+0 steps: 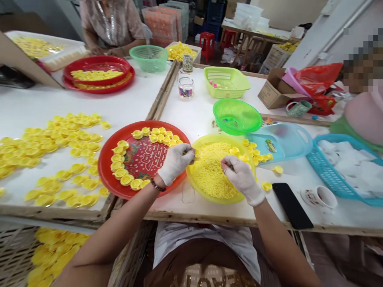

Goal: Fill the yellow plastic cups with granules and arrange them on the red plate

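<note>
My left hand [176, 161], in a white glove with bare fingertips, is closed in a pinch at the left rim of a yellow bowl [199, 190]. A small yellow plastic piece [196, 155] shows at its fingertips. My right hand [241, 177], gloved the same way, pinches over the bowl's right side; whatever lies between its fingers is too small to make out. Small yellow beads [214, 171] fill the bowl, with a few larger yellow pieces at its edge. Left of it, a red round tray [106, 171] carries round yellow pieces arranged along its rim.
Many yellow pieces [66, 135] lie on the table at left. Around the bowl are a green basin [236, 115], a blue scoop-like tray [287, 139], a black phone [291, 205], a mug [318, 196] and a blue basket [326, 169]. Another person [112, 24] sits across the table.
</note>
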